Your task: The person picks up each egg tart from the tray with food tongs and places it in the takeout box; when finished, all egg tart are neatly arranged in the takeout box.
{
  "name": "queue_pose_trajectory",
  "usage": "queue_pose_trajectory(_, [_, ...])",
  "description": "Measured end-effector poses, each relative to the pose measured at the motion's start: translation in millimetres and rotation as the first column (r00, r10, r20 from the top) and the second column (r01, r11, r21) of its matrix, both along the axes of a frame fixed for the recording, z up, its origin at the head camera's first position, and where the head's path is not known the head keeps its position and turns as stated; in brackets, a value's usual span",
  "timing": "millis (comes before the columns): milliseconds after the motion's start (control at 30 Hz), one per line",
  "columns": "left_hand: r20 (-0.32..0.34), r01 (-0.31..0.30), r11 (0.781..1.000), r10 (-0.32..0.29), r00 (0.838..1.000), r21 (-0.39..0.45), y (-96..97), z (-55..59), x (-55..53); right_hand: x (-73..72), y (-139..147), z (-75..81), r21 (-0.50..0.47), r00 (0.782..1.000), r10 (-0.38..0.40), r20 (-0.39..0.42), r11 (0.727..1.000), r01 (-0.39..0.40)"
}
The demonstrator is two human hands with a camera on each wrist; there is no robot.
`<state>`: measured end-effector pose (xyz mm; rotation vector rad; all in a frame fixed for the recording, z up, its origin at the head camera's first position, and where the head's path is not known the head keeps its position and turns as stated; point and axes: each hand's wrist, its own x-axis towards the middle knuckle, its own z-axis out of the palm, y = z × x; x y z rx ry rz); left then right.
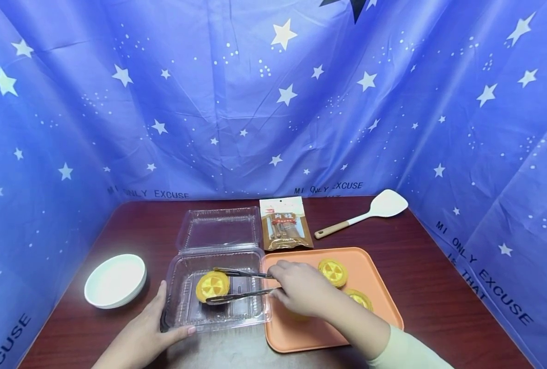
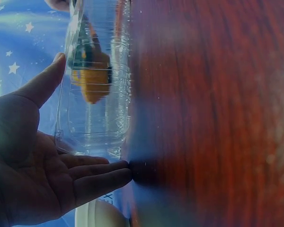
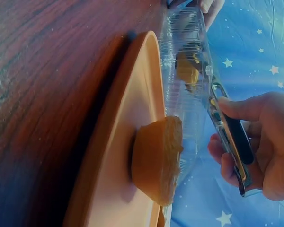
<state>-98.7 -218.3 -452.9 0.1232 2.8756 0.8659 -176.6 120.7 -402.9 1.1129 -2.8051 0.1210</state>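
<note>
My right hand (image 1: 303, 289) grips metal tongs (image 1: 247, 294) with dark handles (image 3: 240, 139). The tips of the tongs stand on either side of a yellow egg tart (image 1: 212, 287), which sits in the base of a hinged clear plastic container (image 1: 250, 313); whether they squeeze it is hard to tell. At the container's front left corner rests my left hand (image 1: 146, 325), its fingers straight along the side and the thumb at the front edge. Beneath my right forearm, an orange tray (image 1: 381, 302) bears one tart (image 1: 333, 272) in full view and another tart (image 1: 361, 298) partly covered by the arm.
The container's lid (image 1: 220, 229) lies folded back. Behind the tray is a brown and white packet (image 1: 284, 223). A white spatula (image 1: 386, 204) with a wooden handle lies at the back right, and a white bowl (image 1: 115, 281) stands at left. Star-patterned cloth surrounds the table.
</note>
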Motion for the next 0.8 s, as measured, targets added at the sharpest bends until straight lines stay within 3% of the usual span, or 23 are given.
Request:
queue_pose_trajectory(333, [-0.002,0.002,1.0,-0.002,1.0,0.009,0.6,0.8,-1.1,-2.1,-7.1,5.0,0.095,0.997,-0.05,0.055,0.994,0.044])
queue_pose_trajectory(567, [0.011,0.0,1.0,0.0,1.0,0.008,0.5,1.9,0.1,-0.3,-10.0,13.3,0.126,0.999,-0.036,-0.01,0.991,0.037])
queue_pose_trajectory(800, [0.022,-0.001,1.0,0.001,1.0,0.014,0.4,1.8,0.3,1.7,-19.5,9.2,0.119,0.999,-0.022,-0.047,0.992,0.028])
